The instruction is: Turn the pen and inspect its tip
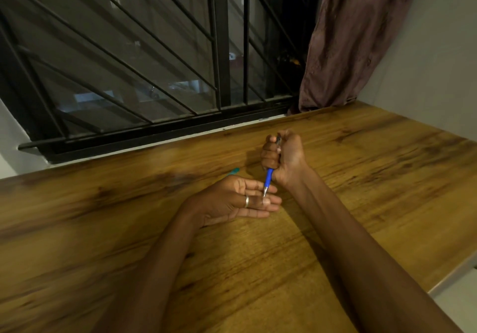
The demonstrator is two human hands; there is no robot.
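Observation:
My right hand (286, 158) grips a blue pen (268, 179) in a fist, tip pointing down. The pen's silver tip touches the fingers of my left hand (240, 201), which lies palm up on the wooden table (361, 177) with fingers straight. A silver ring sits on one left finger. A small teal object (233, 170) pokes out from behind my left hand on the table; most of it is hidden.
A window with black metal bars (154, 61) runs along the table's far edge. A brown curtain (353, 40) hangs at the back right beside a white wall. The table's right edge (454, 276) drops off near my right forearm.

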